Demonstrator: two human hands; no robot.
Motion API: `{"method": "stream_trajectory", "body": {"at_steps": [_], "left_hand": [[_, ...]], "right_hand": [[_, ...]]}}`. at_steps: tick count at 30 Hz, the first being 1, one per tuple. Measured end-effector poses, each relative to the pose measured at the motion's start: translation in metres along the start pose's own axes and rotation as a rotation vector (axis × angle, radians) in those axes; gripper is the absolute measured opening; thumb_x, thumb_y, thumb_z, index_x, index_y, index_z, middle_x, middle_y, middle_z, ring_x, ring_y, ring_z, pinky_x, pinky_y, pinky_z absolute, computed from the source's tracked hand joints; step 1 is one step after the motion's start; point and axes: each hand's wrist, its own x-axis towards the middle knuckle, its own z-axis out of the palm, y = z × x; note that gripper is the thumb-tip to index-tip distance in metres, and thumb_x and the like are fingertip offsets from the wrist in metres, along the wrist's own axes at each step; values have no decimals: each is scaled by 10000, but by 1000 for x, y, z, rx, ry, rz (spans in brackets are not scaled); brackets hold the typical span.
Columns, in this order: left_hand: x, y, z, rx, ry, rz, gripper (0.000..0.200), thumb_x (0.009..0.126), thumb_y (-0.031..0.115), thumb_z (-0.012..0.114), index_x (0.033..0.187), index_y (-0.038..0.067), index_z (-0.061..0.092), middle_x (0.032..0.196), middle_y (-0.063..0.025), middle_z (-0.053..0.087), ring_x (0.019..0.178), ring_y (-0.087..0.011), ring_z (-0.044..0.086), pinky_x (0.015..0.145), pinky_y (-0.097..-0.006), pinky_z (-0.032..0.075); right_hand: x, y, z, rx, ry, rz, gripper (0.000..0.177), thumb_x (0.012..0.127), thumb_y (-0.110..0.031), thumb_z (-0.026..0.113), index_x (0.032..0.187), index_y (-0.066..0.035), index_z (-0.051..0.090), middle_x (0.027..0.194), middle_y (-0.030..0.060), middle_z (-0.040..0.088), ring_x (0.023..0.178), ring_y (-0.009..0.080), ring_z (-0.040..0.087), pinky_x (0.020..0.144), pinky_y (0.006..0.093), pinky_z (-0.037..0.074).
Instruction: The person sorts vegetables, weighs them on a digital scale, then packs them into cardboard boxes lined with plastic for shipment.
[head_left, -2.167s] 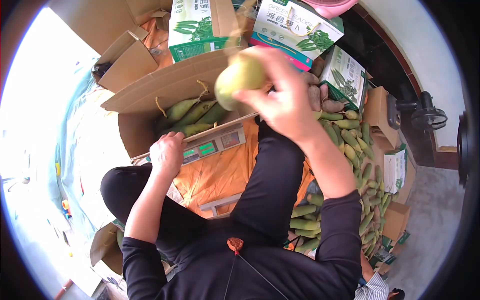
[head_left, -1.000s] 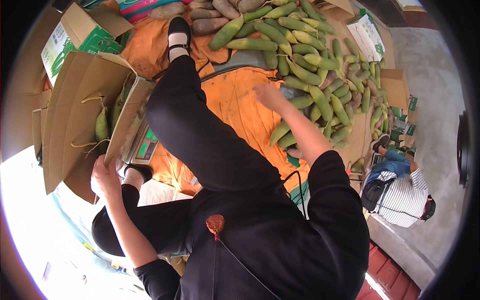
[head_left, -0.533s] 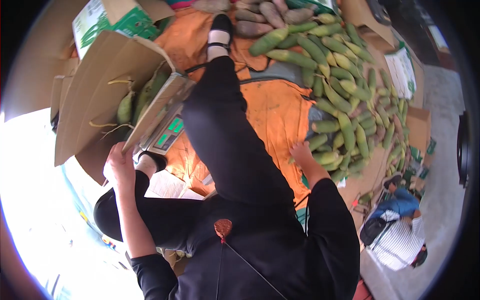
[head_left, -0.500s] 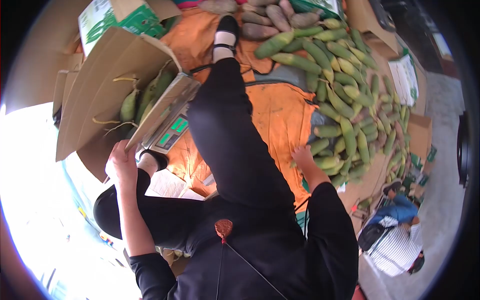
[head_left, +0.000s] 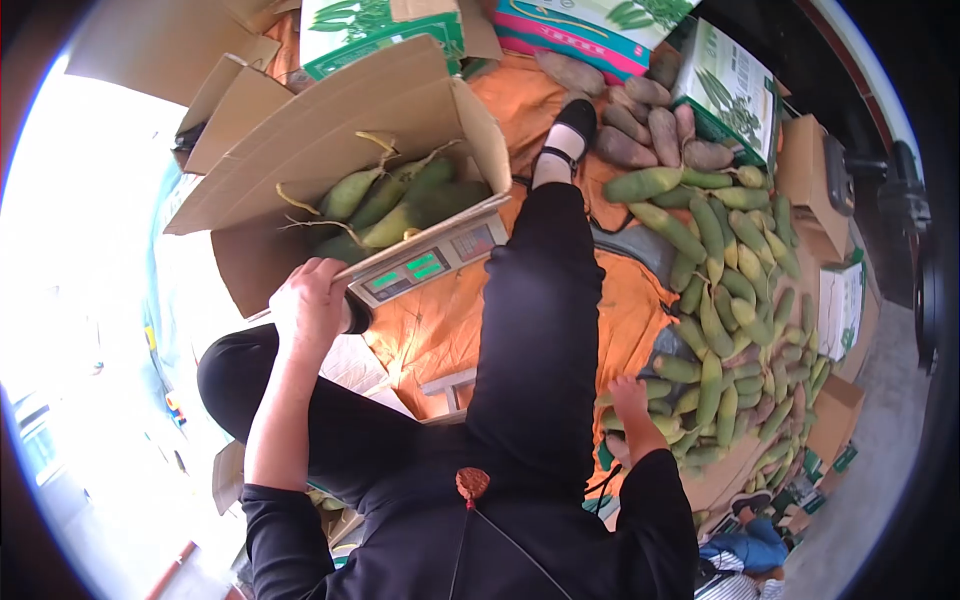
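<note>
spreading out beneath the work, a creased orange cloth sheet point(head_left: 540, 240) covers the ground around a large open brown cardboard box point(head_left: 335, 100), which sits tilted toward the wearer. inside the box lie several long green radishes point(head_left: 395, 205) with pale, stringy roots. just under the box's near edge shows a flat grey digital scale point(head_left: 405, 275) with lit green readouts.

the left hand point(head_left: 308, 300) pinches the box's near rim between thumb and fingers. the right hand point(head_left: 630, 398) is well to the right of the box, at the near edge of a heaped pile of green radishes point(head_left: 740, 310); whether its fingers grip one, i cannot tell. a leg in black trousers point(head_left: 535, 330) stretches between box and pile.

right of the box, past a black strapped shoe point(head_left: 573, 125), lie dusky purplish roots point(head_left: 650, 125) beside a white-and-green printed carton point(head_left: 728, 95). directly behind the box stands another white-and-green carton point(head_left: 380, 35). far to the box's right, beyond the pile, runs a smooth grey floor point(head_left: 885, 400), and another person in blue jeans point(head_left: 750, 548) is partly visible. left of the box, everything washes out into glaring light.
</note>
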Motion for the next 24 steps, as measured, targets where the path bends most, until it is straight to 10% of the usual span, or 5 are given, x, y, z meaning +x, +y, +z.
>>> {"method": "stream_trajectory", "body": {"at_steps": [6, 13, 18, 24], "left_hand": [[0, -4, 0, 5, -4, 37, 95, 758, 135, 653, 846, 99, 649, 792, -63, 610, 799, -266, 612, 697, -371, 494], [-2, -8, 0, 12, -16, 47, 94, 756, 115, 637, 850, 103, 632, 805, -58, 607, 828, -261, 611, 699, -385, 495], [-2, -8, -2, 26, -30, 47, 107, 766, 143, 635, 861, 92, 638, 813, -70, 615, 831, -276, 612, 711, -381, 489], [-2, -9, -2, 33, -42, 49, 109, 770, 148, 635, 862, 90, 630, 817, -71, 612, 841, -272, 611, 717, -383, 489]], "right_hand": [[23, 25, -62, 414, 184, 544, 423, 725, -135, 691, 1112, -129, 521, 1116, 94, 520, 1098, 302, 511, 881, 437, 435], [37, 43, -117, 821, 738, 542, 498, 762, -75, 670, 1225, -71, 487, 1130, 107, 523, 1051, 278, 545, 866, 374, 459], [20, 20, -268, 1543, 1102, 137, 504, 828, 30, 599, 1293, 25, 407, 1196, 81, 505, 1079, 158, 510, 915, 293, 413], [-26, -18, -436, 1404, 1429, -329, 528, 847, -24, 647, 1310, 36, 403, 1240, 108, 516, 1141, 191, 503, 1015, 326, 364]]}}
